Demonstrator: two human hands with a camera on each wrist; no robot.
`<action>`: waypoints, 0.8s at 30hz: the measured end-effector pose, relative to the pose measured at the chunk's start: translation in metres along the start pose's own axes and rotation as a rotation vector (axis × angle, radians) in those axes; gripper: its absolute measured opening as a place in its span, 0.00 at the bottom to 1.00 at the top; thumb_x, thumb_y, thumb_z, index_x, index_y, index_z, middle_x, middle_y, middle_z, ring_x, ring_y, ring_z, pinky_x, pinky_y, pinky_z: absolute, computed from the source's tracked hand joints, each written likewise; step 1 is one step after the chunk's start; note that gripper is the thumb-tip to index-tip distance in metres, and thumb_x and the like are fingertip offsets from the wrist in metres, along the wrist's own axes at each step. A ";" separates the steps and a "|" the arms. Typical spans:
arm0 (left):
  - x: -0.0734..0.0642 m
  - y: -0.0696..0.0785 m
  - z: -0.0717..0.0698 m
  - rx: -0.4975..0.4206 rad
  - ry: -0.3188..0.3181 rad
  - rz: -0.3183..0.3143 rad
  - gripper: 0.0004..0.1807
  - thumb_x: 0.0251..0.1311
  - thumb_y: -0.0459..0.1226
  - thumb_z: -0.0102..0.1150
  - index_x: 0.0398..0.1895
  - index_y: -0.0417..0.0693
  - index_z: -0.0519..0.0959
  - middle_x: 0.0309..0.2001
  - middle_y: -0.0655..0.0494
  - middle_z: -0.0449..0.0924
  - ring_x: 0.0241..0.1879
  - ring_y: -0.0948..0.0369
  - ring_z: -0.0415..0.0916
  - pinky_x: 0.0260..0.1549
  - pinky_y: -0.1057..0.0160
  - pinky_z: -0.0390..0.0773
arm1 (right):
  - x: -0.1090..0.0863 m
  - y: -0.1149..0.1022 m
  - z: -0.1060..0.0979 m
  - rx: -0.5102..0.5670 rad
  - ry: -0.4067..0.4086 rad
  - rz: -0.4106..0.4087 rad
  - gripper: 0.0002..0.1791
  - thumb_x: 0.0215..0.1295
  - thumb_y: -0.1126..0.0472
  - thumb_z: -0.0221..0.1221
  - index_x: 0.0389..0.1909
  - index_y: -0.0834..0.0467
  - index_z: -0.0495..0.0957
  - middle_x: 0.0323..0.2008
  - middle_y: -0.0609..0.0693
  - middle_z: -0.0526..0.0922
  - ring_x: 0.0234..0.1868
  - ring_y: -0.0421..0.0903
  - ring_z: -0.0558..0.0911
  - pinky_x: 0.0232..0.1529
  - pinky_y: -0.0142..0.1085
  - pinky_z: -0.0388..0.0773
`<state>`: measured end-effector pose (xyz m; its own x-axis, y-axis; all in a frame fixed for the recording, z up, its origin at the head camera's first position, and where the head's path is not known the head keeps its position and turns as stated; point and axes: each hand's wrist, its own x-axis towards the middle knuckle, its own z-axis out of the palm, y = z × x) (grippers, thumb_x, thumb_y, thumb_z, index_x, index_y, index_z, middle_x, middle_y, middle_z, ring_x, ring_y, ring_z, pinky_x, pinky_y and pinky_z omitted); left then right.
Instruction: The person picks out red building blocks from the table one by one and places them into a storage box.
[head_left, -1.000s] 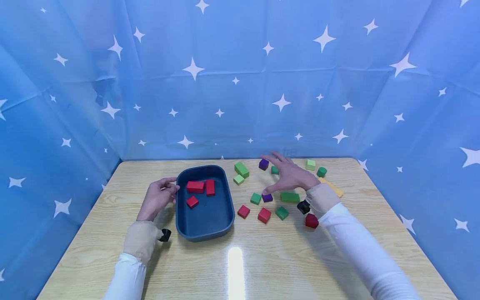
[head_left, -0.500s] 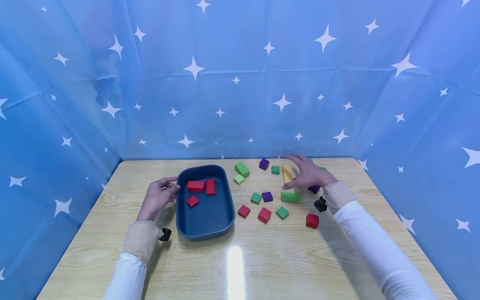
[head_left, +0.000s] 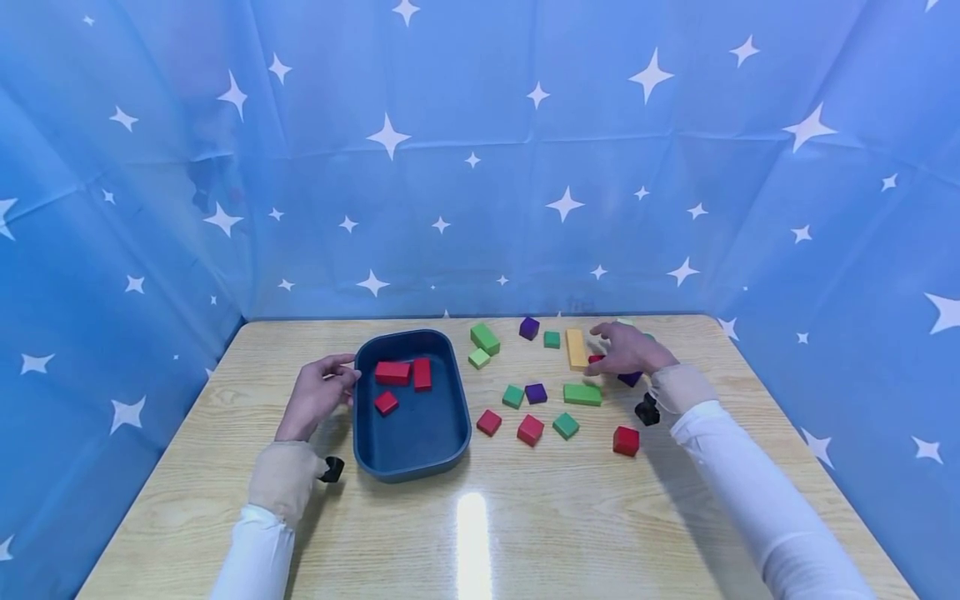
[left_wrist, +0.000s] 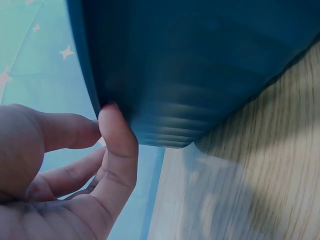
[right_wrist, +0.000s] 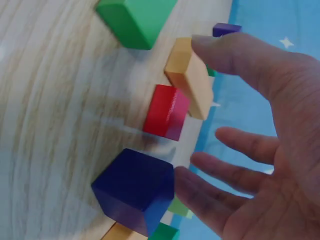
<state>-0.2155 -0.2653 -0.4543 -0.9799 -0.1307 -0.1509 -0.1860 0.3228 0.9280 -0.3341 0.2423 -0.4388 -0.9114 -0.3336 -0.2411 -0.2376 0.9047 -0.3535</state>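
My left hand (head_left: 318,396) pinches the left rim of a dark blue bin (head_left: 408,475), with thumb and finger meeting at the edge in the left wrist view. Three red blocks, one of them (head_left: 392,372), lie inside the bin. My right hand (head_left: 628,350) hovers with spread fingers over a small red block (right_wrist: 166,112). Beside that block lies a yellow oblong block (head_left: 576,348). A purple block (right_wrist: 135,185) sits close to the fingertips in the right wrist view. Nothing is in the right hand.
Green blocks (head_left: 582,394), purple blocks (head_left: 536,393) and further red blocks (head_left: 530,430) are scattered right of the bin. Some blocks are partly hidden behind my right hand. A blue star-patterned curtain (head_left: 480,208) borders the wooden table (head_left: 390,542).
My right hand has moved right, from above the purple and green blocks to the small red block, uncovering the yellow block. My left hand and the bin have stayed put.
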 end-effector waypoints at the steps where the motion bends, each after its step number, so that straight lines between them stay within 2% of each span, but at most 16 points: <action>1: 0.000 0.000 0.000 0.001 0.000 -0.003 0.24 0.76 0.36 0.53 0.72 0.39 0.70 0.49 0.44 0.75 0.29 0.61 0.79 0.36 0.58 0.87 | 0.000 0.001 0.001 -0.009 -0.006 0.001 0.48 0.61 0.45 0.71 0.75 0.64 0.63 0.69 0.71 0.69 0.67 0.69 0.73 0.62 0.62 0.75; 8: 0.001 -0.001 0.001 0.006 0.002 -0.001 0.24 0.76 0.36 0.52 0.72 0.41 0.70 0.49 0.45 0.75 0.29 0.61 0.79 0.36 0.58 0.87 | 0.003 0.003 0.007 -0.023 -0.005 -0.025 0.34 0.60 0.54 0.72 0.64 0.66 0.76 0.57 0.66 0.81 0.57 0.61 0.81 0.56 0.53 0.82; 15: 0.002 -0.002 0.001 -0.006 0.000 -0.006 0.24 0.76 0.36 0.53 0.71 0.40 0.71 0.48 0.46 0.74 0.27 0.62 0.78 0.34 0.61 0.86 | 0.005 0.006 0.011 -0.010 0.039 -0.038 0.19 0.61 0.62 0.70 0.52 0.63 0.84 0.48 0.63 0.85 0.44 0.53 0.83 0.40 0.41 0.82; 24: 0.002 -0.003 0.000 -0.008 0.003 0.009 0.24 0.75 0.36 0.53 0.72 0.39 0.70 0.48 0.45 0.74 0.27 0.62 0.78 0.32 0.62 0.85 | 0.004 0.007 0.012 -0.010 0.061 -0.058 0.17 0.60 0.65 0.70 0.50 0.63 0.85 0.48 0.63 0.86 0.44 0.54 0.83 0.39 0.42 0.82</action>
<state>-0.2167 -0.2662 -0.4573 -0.9812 -0.1305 -0.1418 -0.1768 0.3164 0.9320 -0.3350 0.2445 -0.4536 -0.9147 -0.3691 -0.1646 -0.2938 0.8869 -0.3564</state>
